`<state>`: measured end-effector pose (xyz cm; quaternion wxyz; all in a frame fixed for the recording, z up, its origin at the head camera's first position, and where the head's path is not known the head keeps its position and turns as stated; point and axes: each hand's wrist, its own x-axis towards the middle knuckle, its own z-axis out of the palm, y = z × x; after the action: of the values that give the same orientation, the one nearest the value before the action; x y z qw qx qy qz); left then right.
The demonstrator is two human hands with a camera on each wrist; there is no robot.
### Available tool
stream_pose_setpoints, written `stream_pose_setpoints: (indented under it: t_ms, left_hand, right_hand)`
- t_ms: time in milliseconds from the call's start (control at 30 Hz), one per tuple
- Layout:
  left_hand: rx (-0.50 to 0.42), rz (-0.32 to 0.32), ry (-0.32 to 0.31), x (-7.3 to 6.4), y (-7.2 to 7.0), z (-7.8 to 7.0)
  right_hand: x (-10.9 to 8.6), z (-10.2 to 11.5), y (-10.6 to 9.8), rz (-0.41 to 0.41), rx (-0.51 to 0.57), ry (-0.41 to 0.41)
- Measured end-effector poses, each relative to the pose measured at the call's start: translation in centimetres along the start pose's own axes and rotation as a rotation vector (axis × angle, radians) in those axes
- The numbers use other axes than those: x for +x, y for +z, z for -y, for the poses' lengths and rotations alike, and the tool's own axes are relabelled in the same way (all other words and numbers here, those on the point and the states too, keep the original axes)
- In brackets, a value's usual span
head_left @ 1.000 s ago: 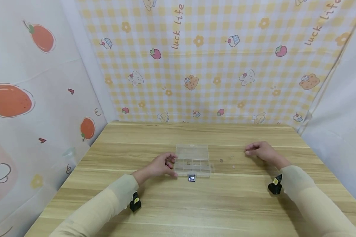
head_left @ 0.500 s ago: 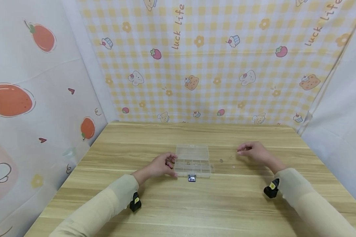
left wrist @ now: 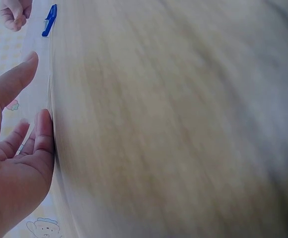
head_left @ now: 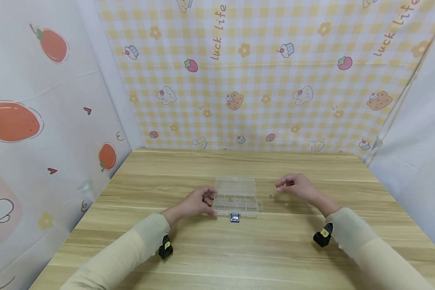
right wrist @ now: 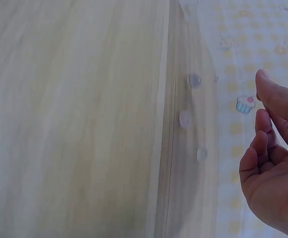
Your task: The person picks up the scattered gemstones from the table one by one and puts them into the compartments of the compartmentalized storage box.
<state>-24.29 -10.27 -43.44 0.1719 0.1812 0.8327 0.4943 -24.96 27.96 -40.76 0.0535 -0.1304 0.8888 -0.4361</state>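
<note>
Though open, clear box (head_left: 235, 205) indistinct inside.

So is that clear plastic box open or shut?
Open: the lid is folded back on the far side, leaving the box uncovered.

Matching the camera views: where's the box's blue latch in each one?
Head: blue latch, below and slightly right of centre, on the front of the clear box.
Left wrist: blue latch near the top, left of centre.
Right wrist: not visible.
Shared landmark: right hand (head, right of centre; left wrist, top left corner; right wrist, right edge).
</note>
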Motion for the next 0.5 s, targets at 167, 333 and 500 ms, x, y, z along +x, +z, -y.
stream_pose_setpoints:
  t_ms: [167, 333, 500]
  left_hand:
    - [0.005, 0.005, 0.008, 0.1, 0.0, 0.1]
    - [0.002, 0.006, 0.012, 0.1, 0.0, 0.2]
    - [-0.007, 0.006, 0.018, 0.1, 0.0, 0.2]
  right_hand:
    - [0.1, 1.2, 1.2, 0.013, 0.02, -0.027]
    - [0.4, 1.8, 2.3, 0.035, 0.049, -0.061]
    - [0.7, 2.6, 3.3, 0.051, 0.035, -0.078]
